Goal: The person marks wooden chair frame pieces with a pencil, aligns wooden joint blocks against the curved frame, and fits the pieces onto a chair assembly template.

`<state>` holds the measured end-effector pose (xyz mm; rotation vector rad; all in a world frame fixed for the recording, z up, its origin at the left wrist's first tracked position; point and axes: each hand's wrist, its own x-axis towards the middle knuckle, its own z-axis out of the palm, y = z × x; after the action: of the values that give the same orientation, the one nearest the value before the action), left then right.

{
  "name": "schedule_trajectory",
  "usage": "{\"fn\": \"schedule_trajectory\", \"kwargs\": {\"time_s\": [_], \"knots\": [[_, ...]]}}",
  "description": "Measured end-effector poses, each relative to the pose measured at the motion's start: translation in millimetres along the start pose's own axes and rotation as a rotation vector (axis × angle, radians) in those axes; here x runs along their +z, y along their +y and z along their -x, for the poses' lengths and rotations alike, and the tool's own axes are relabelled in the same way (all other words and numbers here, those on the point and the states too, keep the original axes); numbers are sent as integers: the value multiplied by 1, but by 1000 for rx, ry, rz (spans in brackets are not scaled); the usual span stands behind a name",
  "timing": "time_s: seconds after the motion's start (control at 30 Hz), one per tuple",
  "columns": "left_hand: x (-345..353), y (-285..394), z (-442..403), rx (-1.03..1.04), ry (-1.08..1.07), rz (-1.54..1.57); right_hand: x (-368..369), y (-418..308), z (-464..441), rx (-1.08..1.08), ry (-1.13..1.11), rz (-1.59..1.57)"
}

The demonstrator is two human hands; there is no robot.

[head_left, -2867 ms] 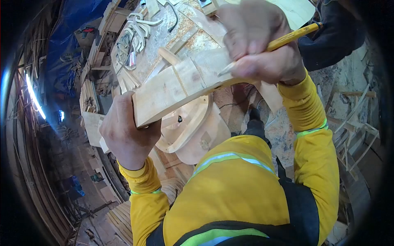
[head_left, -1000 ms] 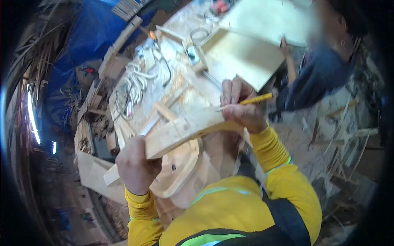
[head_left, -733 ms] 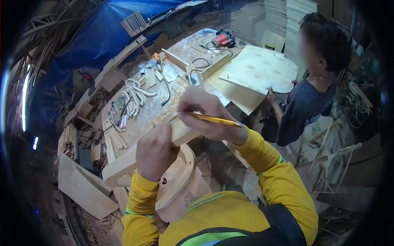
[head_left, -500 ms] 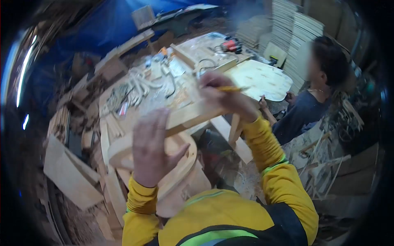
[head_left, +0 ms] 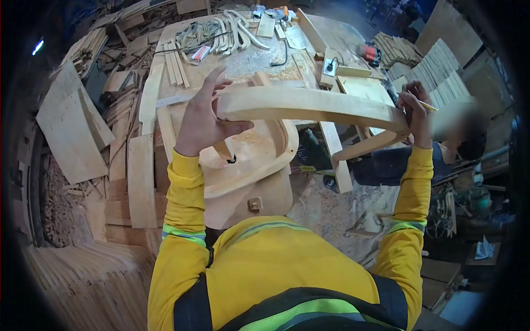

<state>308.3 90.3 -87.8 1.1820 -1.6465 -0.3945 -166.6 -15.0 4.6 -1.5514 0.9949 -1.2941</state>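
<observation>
A curved pale wooden frame [head_left: 309, 105] spans the space between my hands, above the workbench. My left hand [head_left: 199, 121] holds its left end, with the thumb below and the fingers spread upward behind it. At the frame's right corner, my right hand [head_left: 417, 110] is closed around a yellow pencil [head_left: 428, 105] and touches the wood. A second wooden arm [head_left: 370, 144] runs down and left from that corner. Below lies a rounded wooden seat piece [head_left: 248, 182] with a raised curved rim.
Rope and curved wooden strips [head_left: 237, 33] lie on the workbench [head_left: 248, 63]. A red power tool [head_left: 369, 53] is at its back right. A co-worker [head_left: 381, 165] is beyond my right hand. Stacked boards [head_left: 88, 276] stand lower left; panels [head_left: 72, 127] lean at left.
My hands have moved apart, the right one far to the right with the pencil. The curved wood now shows as a frame with a second arm. The view has shifted, and the co-worker appears lower.
</observation>
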Motion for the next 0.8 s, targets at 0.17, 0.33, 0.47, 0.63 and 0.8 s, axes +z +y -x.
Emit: {"fn": "schedule_trajectory", "kwargs": {"time_s": [0.17,0.33,0.47,0.63,0.8], "knots": [[-3,-33,5,70,-108,165,93,-31,-4,-224,-105,152],[5,-37,3,58,17,69,243,-62,-5,-169,-685,121],[6,-42,0,101,101,23,293,-45,-23,-27,-851,272],[9,-52,0,127,148,116,303,-38,-37,-148,-871,467],[13,-59,-3,142,147,109,301,-38,-38,-88,-879,419]]}}
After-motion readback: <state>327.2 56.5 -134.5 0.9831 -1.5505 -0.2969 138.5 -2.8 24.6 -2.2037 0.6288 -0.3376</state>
